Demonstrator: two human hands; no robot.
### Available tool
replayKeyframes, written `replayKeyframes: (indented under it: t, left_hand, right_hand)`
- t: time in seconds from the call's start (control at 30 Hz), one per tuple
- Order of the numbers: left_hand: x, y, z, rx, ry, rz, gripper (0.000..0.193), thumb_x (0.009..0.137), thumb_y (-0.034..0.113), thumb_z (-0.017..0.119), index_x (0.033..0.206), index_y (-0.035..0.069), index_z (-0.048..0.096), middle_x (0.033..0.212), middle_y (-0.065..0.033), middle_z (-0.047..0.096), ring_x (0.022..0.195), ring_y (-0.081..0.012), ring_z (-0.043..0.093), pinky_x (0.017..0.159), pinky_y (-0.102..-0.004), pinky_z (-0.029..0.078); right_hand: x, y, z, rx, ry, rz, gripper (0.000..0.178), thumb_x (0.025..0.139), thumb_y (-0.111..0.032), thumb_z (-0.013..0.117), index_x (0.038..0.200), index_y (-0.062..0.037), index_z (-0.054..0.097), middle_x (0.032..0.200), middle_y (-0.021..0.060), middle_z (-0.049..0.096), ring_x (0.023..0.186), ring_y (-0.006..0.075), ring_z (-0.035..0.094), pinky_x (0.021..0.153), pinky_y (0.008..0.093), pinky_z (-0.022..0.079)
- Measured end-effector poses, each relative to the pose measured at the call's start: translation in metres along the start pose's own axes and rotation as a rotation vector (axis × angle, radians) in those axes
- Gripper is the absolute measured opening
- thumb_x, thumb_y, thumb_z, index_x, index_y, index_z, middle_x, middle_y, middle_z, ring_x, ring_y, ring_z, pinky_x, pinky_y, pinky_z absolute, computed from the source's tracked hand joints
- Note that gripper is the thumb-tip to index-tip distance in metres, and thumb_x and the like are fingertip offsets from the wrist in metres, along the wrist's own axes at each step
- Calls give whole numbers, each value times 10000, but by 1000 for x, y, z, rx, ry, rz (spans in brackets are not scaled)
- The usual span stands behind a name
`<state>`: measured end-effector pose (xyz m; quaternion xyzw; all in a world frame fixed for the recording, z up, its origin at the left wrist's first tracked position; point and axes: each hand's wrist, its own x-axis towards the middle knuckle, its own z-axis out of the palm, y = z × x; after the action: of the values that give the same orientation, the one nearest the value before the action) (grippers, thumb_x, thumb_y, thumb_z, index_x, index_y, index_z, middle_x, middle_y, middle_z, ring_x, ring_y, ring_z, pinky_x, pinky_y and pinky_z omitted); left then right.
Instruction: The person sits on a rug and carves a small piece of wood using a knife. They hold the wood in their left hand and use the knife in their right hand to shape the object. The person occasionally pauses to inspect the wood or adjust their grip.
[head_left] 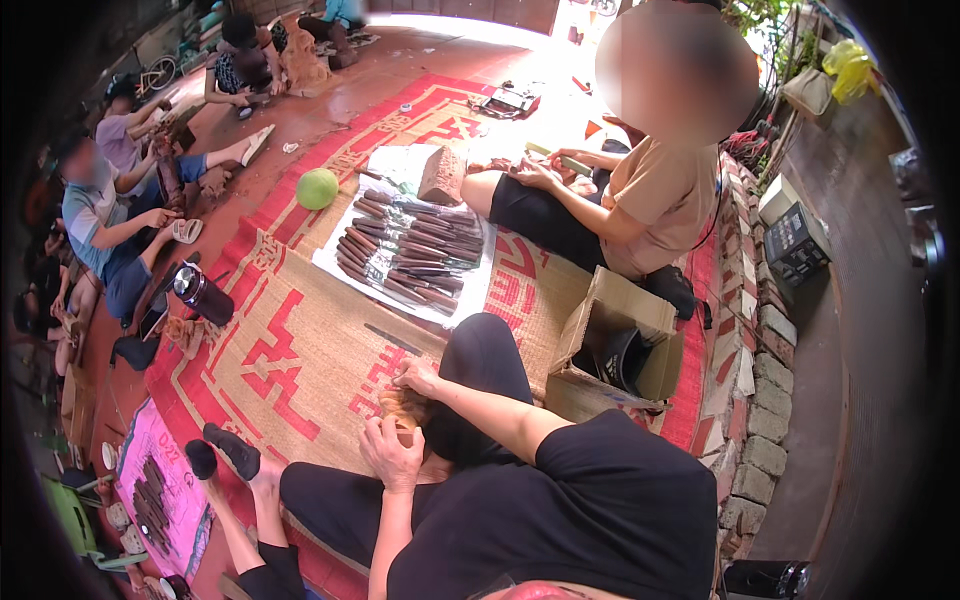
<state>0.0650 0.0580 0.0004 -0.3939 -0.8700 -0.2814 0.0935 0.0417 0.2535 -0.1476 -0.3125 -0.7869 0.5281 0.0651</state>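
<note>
A small light-brown piece of carved wood [402, 408] is held low over my bent legs, between my two hands. My left hand [392, 455] is curled round its near end. My right hand [418, 378] is closed at its far end; whether a thin tool is in those fingers is too small to make out. On the mat just beyond my hands lies a slim dark tool [393, 339]. Farther off, many wooden-handled carving tools [405, 250] lie in rows on a white sheet [330, 262].
A red-patterned straw mat [270, 340] spreads under me. An open cardboard box [625, 305] stands at right, near a seated person [650, 200] handling a tool. A green round fruit [317, 188], a dark flask [203, 293] and a wood block [441, 177] lie beyond. Other people sit at left.
</note>
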Motion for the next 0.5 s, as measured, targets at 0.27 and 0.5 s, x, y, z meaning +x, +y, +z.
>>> replayKeyframes:
  t: [0.27, 0.5]
  left_hand:
    - [4, -3, -4, 13, -4, -42, 393, 667, 249, 773, 977, 84, 597, 1005, -119, 518, 958, -336, 525, 843, -469, 458]
    - [8, -1, -4, 6, -11, -36, 391, 669, 252, 775, 977, 87, 600, 1011, -117, 523, 959, -336, 526, 848, -469, 459]
  right_hand:
    - [-6, -9, 5, -75, -168, 51, 347, 738, -346, 752, 805, -22, 646, 845, 158, 640, 824, 283, 614, 721, 407, 457]
    - [-7, -4, 4, -6, -143, 11, 348, 747, -337, 746, 821, -13, 642, 827, 152, 630, 812, 265, 610, 706, 393, 464]
